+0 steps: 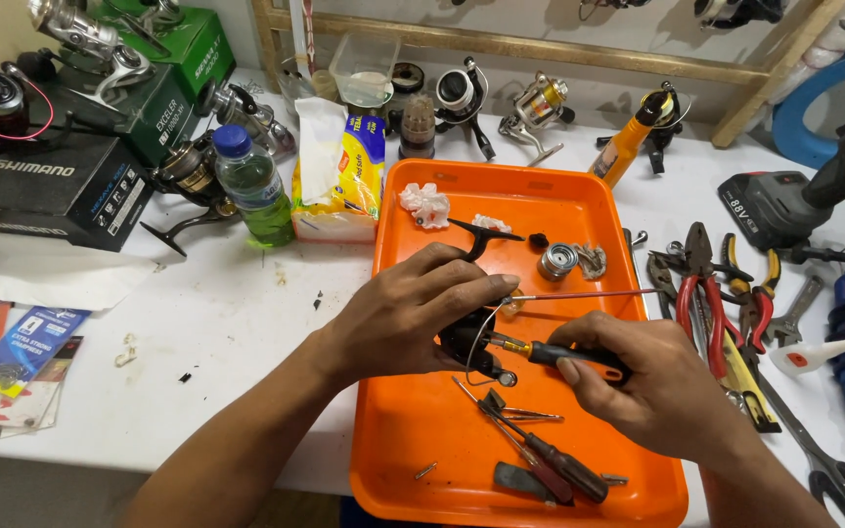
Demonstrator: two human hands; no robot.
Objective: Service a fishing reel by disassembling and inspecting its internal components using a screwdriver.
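Spare screwdrivers (550, 464): loose at 6 o'clock on tray, nearest the camera.
Right hand (662, 376): enters from 5 o'clock, fingers curled shut around screwdriver (559, 354), tip pointing to 9 o'clock at reel.
Left hand (413, 313): enters from 7 o'clock, palm down, fingers clamped over reel (471, 344).
Reel: black, mid-tray, its handle jutting toward 12 o'clock.
Tray (413, 440): orange, on white table (227, 332).
Pliers (701, 284): at 3 o'clock, beside tray.
Bottle (251, 186): at 10 o'clock.
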